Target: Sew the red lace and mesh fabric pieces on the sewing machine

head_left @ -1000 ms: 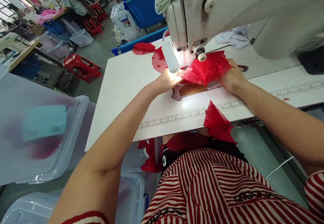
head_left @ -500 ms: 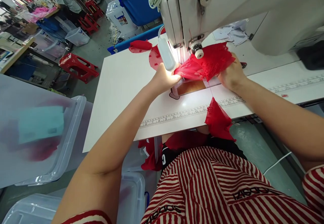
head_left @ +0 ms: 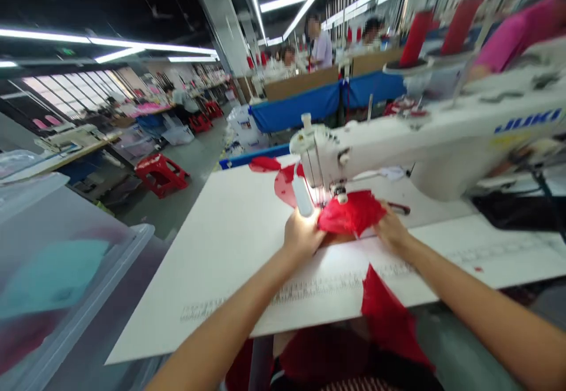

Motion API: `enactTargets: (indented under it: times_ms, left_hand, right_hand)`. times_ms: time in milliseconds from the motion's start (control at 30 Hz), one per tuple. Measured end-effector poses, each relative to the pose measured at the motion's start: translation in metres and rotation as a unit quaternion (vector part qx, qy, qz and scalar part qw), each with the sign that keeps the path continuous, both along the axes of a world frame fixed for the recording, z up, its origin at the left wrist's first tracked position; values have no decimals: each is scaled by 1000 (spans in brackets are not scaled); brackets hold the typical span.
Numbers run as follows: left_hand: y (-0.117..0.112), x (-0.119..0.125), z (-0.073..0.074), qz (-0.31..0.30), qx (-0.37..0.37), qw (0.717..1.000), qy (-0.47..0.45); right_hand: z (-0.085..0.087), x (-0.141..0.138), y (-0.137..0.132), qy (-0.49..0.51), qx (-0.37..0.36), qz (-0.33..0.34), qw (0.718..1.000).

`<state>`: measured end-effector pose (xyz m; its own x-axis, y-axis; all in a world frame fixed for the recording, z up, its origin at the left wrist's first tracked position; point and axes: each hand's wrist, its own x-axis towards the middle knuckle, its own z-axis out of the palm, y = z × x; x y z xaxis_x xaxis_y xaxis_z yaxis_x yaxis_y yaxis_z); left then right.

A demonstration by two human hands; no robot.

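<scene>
A piece of red lace fabric [head_left: 351, 213] lies under the head of a white sewing machine [head_left: 327, 155], spread between my two hands. My left hand [head_left: 303, 232] grips its left edge, close to the machine's lit lamp [head_left: 302, 196]. At the right edge, my right hand [head_left: 391, 229] is closed on the same fabric, its fingertips partly hidden behind it. Another red fabric piece [head_left: 389, 314] hangs over the table's front edge towards my lap. Flat red cut pieces [head_left: 285, 186] lie on the table behind the lamp.
The white table [head_left: 207, 261] has a printed ruler along its front. A dark-handled tool [head_left: 399, 208] lies beyond my right hand. Translucent bins [head_left: 66, 261] stand at left, a red stool [head_left: 161, 174] beyond. Red thread cones [head_left: 416, 37] stand behind the machine; several people work further back.
My view has tilted up, bringing more of the room and the whole machine arm into sight. Both hands still hold the red lace fabric at the machine.
</scene>
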<state>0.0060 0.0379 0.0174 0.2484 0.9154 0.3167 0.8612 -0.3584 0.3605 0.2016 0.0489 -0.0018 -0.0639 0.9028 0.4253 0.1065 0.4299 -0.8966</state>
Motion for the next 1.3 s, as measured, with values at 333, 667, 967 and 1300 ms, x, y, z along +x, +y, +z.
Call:
enactTargets:
  times_ms: [333, 667, 967, 1300]
  left_hand:
    - [2, -8, -12, -19, 119, 992, 47]
    - [-1, -16, -20, -52, 244, 965, 86]
    - [5, -18, -31, -138, 322, 930, 110]
    - [0, -16, -23, -156, 308, 927, 144]
  right_hand:
    - [13, -8, -4, -15, 20, 52, 998]
    - [7, -2, -4, -63, 1, 100, 993]
    - [27, 2, -6, -331, 45, 225, 915]
    - [22, -6, -1, -570, 219, 97, 786]
